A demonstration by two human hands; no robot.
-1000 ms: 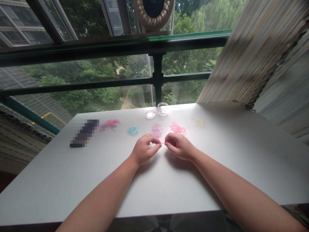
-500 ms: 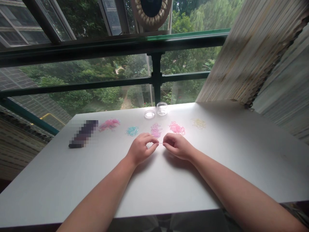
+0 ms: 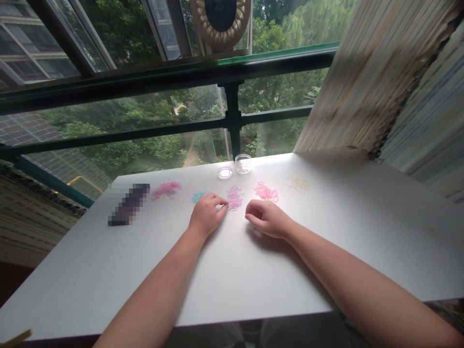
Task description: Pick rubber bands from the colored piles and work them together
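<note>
Loose purple bands (image 3: 235, 197) lie in a small pile at the middle of the white table. My left hand (image 3: 208, 212) rests at the left edge of that pile, thumb and fingertips pinched together; what is between them is too small to tell. To the right, my right hand (image 3: 268, 219) hovers low over the table with fingers curled and thumb against them, its grip hidden. Just behind it is a pile of pink bands (image 3: 266, 192). Turquoise bands (image 3: 198, 196) are partly covered by my left hand.
Mixed pink bands (image 3: 166, 190) and a pixelated dark object (image 3: 129, 204) lie at the left. Yellow bands (image 3: 300, 183) are at the right. Near the back edge stand a clear round container (image 3: 243, 164) and its lid (image 3: 225, 173). A railing (image 3: 234, 121) is behind the table (image 3: 217, 280).
My left hand has moved away from my right hand, up and left to the purple pile. The thin strand between the hands no longer shows. My right hand stayed nearly still.
</note>
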